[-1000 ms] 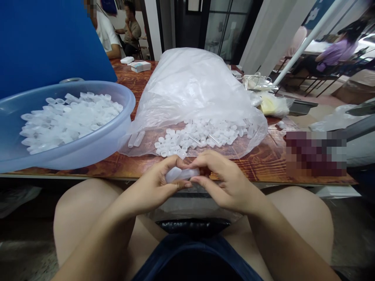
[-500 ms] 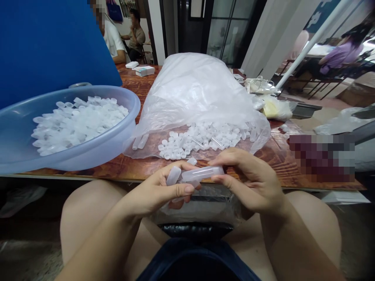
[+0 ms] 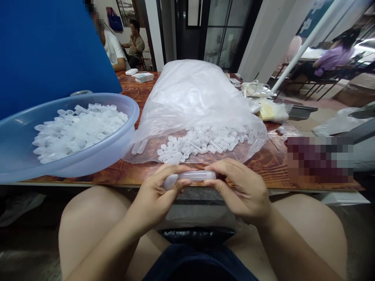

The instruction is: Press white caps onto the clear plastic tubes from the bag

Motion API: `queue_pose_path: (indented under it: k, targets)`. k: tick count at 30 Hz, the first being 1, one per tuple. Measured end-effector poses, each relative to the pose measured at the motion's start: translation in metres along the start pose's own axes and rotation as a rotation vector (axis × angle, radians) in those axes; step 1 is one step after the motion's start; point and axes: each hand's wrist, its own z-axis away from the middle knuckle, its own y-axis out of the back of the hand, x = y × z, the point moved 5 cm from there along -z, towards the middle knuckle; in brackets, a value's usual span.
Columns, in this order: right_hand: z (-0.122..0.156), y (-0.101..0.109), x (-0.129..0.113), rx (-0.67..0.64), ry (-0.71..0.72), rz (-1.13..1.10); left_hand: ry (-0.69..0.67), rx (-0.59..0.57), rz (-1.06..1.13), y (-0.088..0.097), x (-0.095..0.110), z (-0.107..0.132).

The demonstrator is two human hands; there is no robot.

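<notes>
With fingers (image 3: 224,168) of both hands, held a clear tube (image 3: 195,175) nearly level, just in front of the large plastic bag (image 3: 202,89). Gripped its left end in the left hand (image 3: 156,191) and pinched its frosted right end in the right hand (image 3: 249,191). Also held a whitish piece (image 3: 170,182) in the crook of the left hand; could not tell about anything deeper in the palm. Saw many short white caps (image 3: 205,137) under the bag's thin front part, with slim clear rods (image 3: 215,146) among them, and two loose tubes (image 3: 142,147) near its front left corner. Had a blue basin (image 3: 99,166) left of the bag, heaped with whitish pieces like those in hand. Noticed a small box (image 3: 144,77) behind and left of the bag, and a yellow bundle (image 3: 266,112) just right of it, all on the brown tabletop (image 3: 274,164).
</notes>
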Motion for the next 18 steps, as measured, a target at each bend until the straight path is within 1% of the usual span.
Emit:
queue_pose_path:
  k: [2,5,7,9,11,13,15,16,18]
  targets:
    - [0.004,-0.004,0.006,0.032,-0.127,-0.031,-0.153,0.086,-0.243,0.001,0.007,0.004]
    - [0.014,-0.012,0.018,0.083,-0.386,-0.201,-0.300,0.169,-0.491,-0.004,0.010,0.010]
    - [0.024,-0.018,0.030,0.108,-0.603,-0.397,-0.370,0.200,-0.597,-0.011,0.008,0.013]
    - [0.034,-0.027,0.041,0.124,-0.803,-0.603,-0.427,0.214,-0.654,-0.017,0.006,0.013]
    - [0.042,-0.035,0.049,0.150,-0.935,-0.764,-0.450,0.224,-0.656,-0.022,0.004,0.012]
    - [0.045,-0.041,0.055,0.213,-0.955,-0.868,-0.406,0.224,-0.601,-0.025,0.002,0.007]
    - [0.044,-0.041,0.058,0.297,-0.879,-0.902,-0.287,0.215,-0.461,-0.029,-0.002,0.002]
    - [0.042,-0.039,0.058,0.327,-0.818,-0.905,-0.198,0.193,-0.347,-0.033,-0.005,0.000]
    - [0.035,-0.032,0.055,0.354,-0.699,-0.926,0.043,0.107,-0.031,-0.045,-0.016,-0.002]
